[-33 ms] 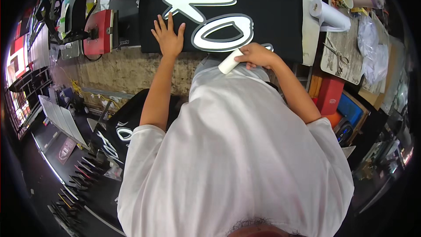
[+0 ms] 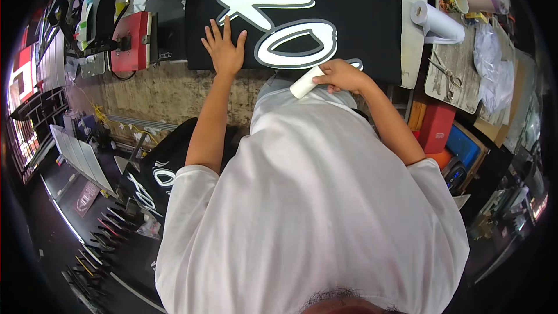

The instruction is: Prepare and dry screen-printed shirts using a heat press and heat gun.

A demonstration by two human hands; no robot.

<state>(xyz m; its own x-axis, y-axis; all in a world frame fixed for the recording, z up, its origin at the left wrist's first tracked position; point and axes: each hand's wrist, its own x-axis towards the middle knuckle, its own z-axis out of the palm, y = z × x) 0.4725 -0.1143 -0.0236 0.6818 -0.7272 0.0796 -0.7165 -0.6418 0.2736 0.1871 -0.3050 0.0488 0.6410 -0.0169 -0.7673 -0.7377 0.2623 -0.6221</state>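
Observation:
Black fabric lies across the work surface with large white, grey-edged printed shapes. My left hand rests on it with fingers spread, fingertips just by the upper print. My right hand is closed round a small white cylindrical roll, held tilted at the fabric's front edge, below the printed loop; some of its fingers are curled behind the roll.
At right are a long white roll, scissors, mugs and plastic bags. A red-and-black machine stands left. Below are a red box, more printed black fabric and a yellow cord.

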